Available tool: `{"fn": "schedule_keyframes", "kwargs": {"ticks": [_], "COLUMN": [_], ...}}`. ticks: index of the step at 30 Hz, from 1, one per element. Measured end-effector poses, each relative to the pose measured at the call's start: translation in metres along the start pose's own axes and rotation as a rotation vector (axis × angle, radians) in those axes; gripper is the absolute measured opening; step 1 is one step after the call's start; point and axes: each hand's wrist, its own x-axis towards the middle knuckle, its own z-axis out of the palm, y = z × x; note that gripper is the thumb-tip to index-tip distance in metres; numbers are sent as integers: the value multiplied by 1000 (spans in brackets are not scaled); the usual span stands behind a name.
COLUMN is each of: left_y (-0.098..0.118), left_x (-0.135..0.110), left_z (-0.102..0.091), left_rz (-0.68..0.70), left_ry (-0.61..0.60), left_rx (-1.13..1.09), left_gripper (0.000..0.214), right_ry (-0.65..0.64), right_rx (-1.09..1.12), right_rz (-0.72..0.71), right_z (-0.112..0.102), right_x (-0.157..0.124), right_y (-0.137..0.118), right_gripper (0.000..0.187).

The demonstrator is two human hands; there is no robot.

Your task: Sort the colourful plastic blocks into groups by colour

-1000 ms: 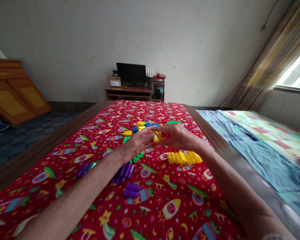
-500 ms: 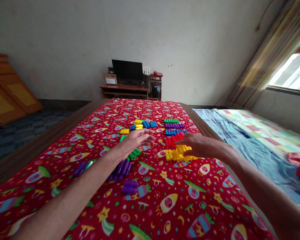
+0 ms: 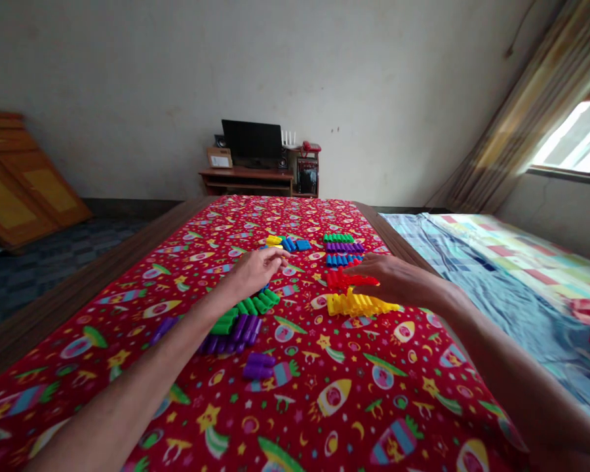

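Note:
My left hand [image 3: 256, 269] lies on the red rocket-print cloth [image 3: 295, 406] with its fingers curled down near loose yellow [image 3: 274, 240] and blue pieces [image 3: 295, 244]; what sits under the fingers is hidden. My right hand [image 3: 393, 278] is flat with fingers stretched out. It rests beside the red row [image 3: 345, 280] and over the right end of the yellow row [image 3: 356, 305]. Beyond them lie a blue row [image 3: 341, 260], a purple row [image 3: 344, 248] and a green row [image 3: 338, 238]. Under my left forearm lie a green cluster [image 3: 250, 307] and a purple cluster [image 3: 236, 331].
A loose purple pair [image 3: 258, 367] lies nearer to me. The table's wooden edge [image 3: 78, 288] shows on the left. A bed with a checked blanket [image 3: 496, 269] runs along the right. A desk with a monitor [image 3: 253, 141] stands at the back wall, a wooden cabinet [image 3: 24, 196] at left.
Both hands held a yellow piece together a second ago. My right hand then set it at the yellow row and flattened beside the red row. My left hand moved forward and curled its fingers.

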Motion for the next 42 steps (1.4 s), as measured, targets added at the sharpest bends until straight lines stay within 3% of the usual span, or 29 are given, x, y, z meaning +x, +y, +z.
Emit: {"fn": "schedule_keyframes", "kwargs": {"ticks": [3, 5, 10, 15, 21, 25, 30, 33, 37, 40, 42], "left_y": [-23, -42, -89, -107, -98, -88, -80, -78, -71, -56, -39], "left_x": [5, 6, 2, 6, 17, 16, 14, 11, 10, 11, 11], "left_z": [-14, -25, -42, -41, -36, -39, -42, -36, -23, -18, -14], "left_rz": [99, 95, -61, -72, -19, -62, -126, -44, 110, 132, 41], "left_ry": [96, 119, 91, 21, -7, 0, -120, -59, -12, 41, 69], "left_rx": [442, 576, 645, 575, 574, 493, 315, 421, 516, 404, 212], "left_gripper": [34, 40, 55, 55, 47, 47, 52, 48, 22, 15, 24], "right_ry": [158, 273, 564, 637, 631, 625, 589, 576, 559, 540, 530], "right_rx": [10, 17, 46, 41, -9, -49, -50, -57, -74, -70, -42], "right_rz": [-7, -6, 45, 81, 76, 86, 99, 96, 75, 64, 66], "right_z": [-14, -24, -39, -37, -32, -28, -25, -25, -24, -24, -22], "right_x": [13, 22, 38, 44, 44, 45, 46, 47, 48, 48, 49], "right_y": [-8, -16, -32, -31, -21, -15, -13, -13, -14, -13, -12], "right_gripper": [29, 28, 31, 34, 32, 32, 32, 32, 34, 33, 30]}}
